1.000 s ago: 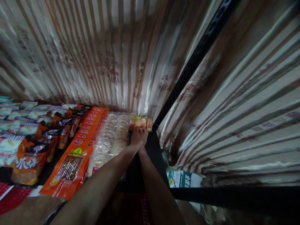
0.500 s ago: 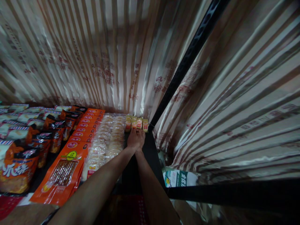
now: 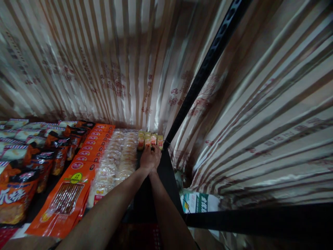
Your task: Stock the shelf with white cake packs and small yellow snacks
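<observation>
Left hand (image 3: pixel 147 159) and right hand (image 3: pixel 155 157) pressed together, touching small yellow packets (image 3: pixel 150 140) at 12 o'clock, grip indiscernible, clear biscuit packs (image 3: pixel 122 156) at 9 o'clock.

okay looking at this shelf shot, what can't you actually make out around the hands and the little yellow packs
Head view only:
- Right hand: mostly hidden under the left hand, so its grip is unclear.
- Small yellow packs: too small and dim to read the labels.
- Whether the fingers touch the packs: too dark to tell.
- Green and white carton: cut off by the black shelf frame.
- Orange snack bags: cut by the left edge.
</observation>
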{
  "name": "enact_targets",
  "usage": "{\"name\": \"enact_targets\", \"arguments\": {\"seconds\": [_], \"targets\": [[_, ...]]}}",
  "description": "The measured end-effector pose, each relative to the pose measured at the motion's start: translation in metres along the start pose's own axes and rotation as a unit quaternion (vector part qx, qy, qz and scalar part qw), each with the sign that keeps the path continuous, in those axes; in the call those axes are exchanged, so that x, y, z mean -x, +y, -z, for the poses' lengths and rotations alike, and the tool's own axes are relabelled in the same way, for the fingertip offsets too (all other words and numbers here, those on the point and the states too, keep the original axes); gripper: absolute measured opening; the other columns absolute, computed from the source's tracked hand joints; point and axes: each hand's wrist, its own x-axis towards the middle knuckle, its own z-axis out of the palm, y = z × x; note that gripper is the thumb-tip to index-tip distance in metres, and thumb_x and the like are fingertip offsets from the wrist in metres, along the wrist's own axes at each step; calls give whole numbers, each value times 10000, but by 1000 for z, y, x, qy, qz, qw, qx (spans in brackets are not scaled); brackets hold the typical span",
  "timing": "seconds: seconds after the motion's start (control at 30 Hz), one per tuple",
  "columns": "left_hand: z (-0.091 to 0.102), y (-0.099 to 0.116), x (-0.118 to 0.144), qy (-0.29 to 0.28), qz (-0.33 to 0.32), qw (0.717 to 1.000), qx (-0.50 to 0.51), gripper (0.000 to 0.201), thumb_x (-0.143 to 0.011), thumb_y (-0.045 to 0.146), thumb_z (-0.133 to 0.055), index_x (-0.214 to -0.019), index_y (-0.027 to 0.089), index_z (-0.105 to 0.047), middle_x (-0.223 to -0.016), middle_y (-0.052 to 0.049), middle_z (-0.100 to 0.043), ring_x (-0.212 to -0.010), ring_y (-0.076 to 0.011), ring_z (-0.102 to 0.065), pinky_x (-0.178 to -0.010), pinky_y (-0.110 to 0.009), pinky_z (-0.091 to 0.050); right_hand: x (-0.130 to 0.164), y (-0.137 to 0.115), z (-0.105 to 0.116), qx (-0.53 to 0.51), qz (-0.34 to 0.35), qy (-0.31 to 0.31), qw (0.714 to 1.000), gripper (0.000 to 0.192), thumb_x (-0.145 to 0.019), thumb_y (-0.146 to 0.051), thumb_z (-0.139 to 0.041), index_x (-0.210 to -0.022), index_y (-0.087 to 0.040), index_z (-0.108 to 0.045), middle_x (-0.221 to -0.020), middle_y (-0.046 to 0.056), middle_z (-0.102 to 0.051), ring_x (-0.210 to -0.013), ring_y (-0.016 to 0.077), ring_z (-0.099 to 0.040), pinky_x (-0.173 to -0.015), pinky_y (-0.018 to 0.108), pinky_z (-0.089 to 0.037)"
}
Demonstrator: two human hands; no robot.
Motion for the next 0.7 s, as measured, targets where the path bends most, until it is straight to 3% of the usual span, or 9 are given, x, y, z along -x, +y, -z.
{"name": "enact_targets", "arguments": {"seconds": [0.3, 0.47, 0.53, 0.7], "targets": [[-5, 0, -3, -34, 17, 999, -39, 615, -725, -114, -281, -1269, 72, -502, -1308, -178, -525, -1221, -234, -498, -964, -400, -481, -4, 5, -5, -35, -19, -22, 999, 441, -807, -144, -342, -1202, -125, -539, -1268, 137, -539, -1191, 203, -445, -997, 384, -349], [10, -3, -1, -24, 12, 1000, 3, 599, -786, -40, -277, -1345, 124, -417, -1326, -156, -516, -1242, -236, -476, -979, -454, -463, -6, -3, 9, -34, -37, 9, 999, 423, -804, -185, -384, -1186, -118, -551, -1280, 147, -514, -1194, 211, -426, -995, 377, -349], [20, -10, 0, -26, 41, 998, 27, 524, -833, 29, -281, -1309, 142, -469, -1289, -140, -555, -1216, -238, -504, -974, -468, -463, -8, -7, 18, -22, -60, 31, 997, 436, -784, -188, -415, -1195, -114, -543, -1326, 154, -468, -1223, 229, -394, -1013, 389, -330], [33, -28, 0, -75, 152, 980, 101, 395, -867, 101, -339, -1173, 22, -575, -1239, -204, -579, -1188, -237, -527, -992, -386, -460, -13, -9, 30, -7, -97, 34, 995, 511, -732, -163, -445, -1237, -109, -502, -1370, 162, -425, -1255, 263, -366, -1036, 430, -307]]}}
